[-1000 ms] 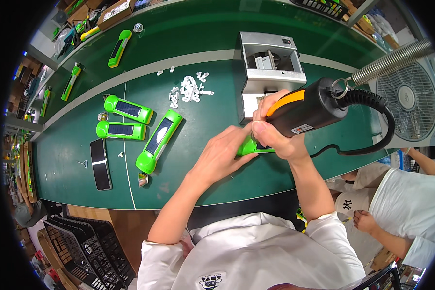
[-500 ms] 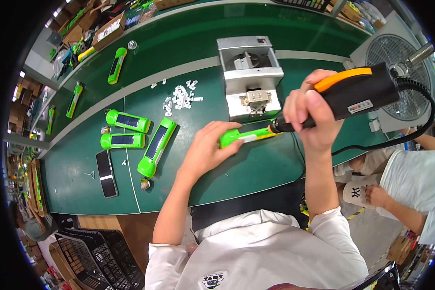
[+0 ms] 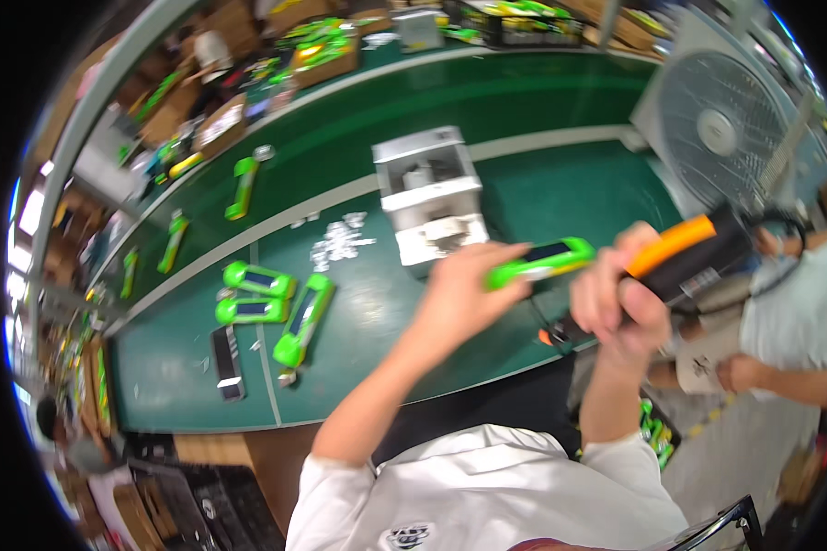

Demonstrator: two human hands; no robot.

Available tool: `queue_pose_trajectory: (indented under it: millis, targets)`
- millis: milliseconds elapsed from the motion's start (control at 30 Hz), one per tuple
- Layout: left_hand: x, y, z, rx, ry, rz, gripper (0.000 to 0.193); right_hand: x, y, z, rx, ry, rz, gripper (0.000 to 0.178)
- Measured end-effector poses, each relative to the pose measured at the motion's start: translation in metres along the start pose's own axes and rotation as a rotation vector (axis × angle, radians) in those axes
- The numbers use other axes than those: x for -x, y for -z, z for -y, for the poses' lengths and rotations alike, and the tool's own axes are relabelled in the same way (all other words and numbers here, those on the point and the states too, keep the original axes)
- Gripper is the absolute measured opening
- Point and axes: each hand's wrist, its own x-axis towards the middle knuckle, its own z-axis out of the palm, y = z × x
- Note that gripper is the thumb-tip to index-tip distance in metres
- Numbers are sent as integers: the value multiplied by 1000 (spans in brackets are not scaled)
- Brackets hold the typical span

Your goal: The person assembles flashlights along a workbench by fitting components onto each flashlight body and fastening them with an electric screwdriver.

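Note:
My left hand (image 3: 469, 292) is closed around one end of a green flashlight (image 3: 544, 264) with a dark solar panel, held over the right part of the bench. In my right hand (image 3: 620, 298) is a black electric screwdriver (image 3: 708, 262) with an orange lever. Its orange-ringed tip points down and left, below the flashlight and apart from it. Both hands are somewhat blurred. Just beyond my left hand stands a silver metal fixture (image 3: 429, 197). Left of it lie many small white plastic parts (image 3: 340, 241).
Several green flashlights (image 3: 305, 321) and a phone (image 3: 228, 363) lie on the bench's left side. More flashlights rest on the far green strip (image 3: 241, 188). A large fan (image 3: 712, 129) stands at the back right. Another person (image 3: 790, 340) is at the right. A bin of flashlights (image 3: 654, 432) sits below the bench edge.
The screwdriver tip has come away from the flashlight and dropped toward me. My left hand has moved the flashlight to the right, past the fixture. The whole view has shifted.

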Motion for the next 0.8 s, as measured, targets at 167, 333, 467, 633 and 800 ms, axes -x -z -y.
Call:
queue_pose_trajectory:
  millis: [167,333,467,633,800]
  targets:
    - [-87,-118,6,-163,-177,100,36,26,6,15,-50,23,7,35]
    - [-101,-139,60,-603,-424,26,51,25,1,3,-54,-17,-26,35]
    - [-88,5,18,-435,-18,278,27,23,23,8,38,61,-29,31]
    - [-80,243,175,-606,426,-702,31,9,21,-16,232,129,-187,32]
    - [-9,344,381,-1172,791,-342,68,-3,29,-37,373,131,-307,35]
